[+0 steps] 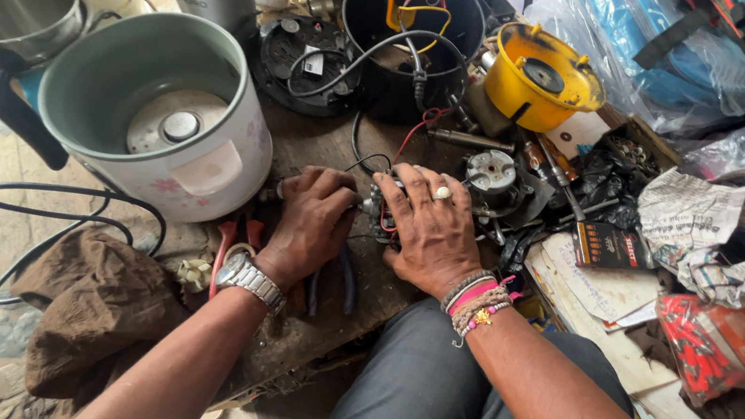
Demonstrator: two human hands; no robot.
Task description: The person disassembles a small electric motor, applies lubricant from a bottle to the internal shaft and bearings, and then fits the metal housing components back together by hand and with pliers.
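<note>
My left hand [312, 221], with a metal watch on the wrist, is closed around a tool whose tip points right toward a small motor part [380, 212]. My right hand [429, 229], wearing a ring and several bracelets, presses down on that motor part with fingers spread over it. Both hands work on a worn wooden board [324, 137]. Red and black wires [415, 130] run from the part up toward an open black appliance base [412, 44]. The part itself is mostly hidden under my hands.
A white rice cooker body [157, 112] stands at left, a steel pot [8, 13] behind it. A yellow plastic housing [540, 79], another motor [493, 172], red-handled pliers [231, 240], a brown cloth [95, 308], crumpled newspaper [713, 213] and plastic bags surround the board.
</note>
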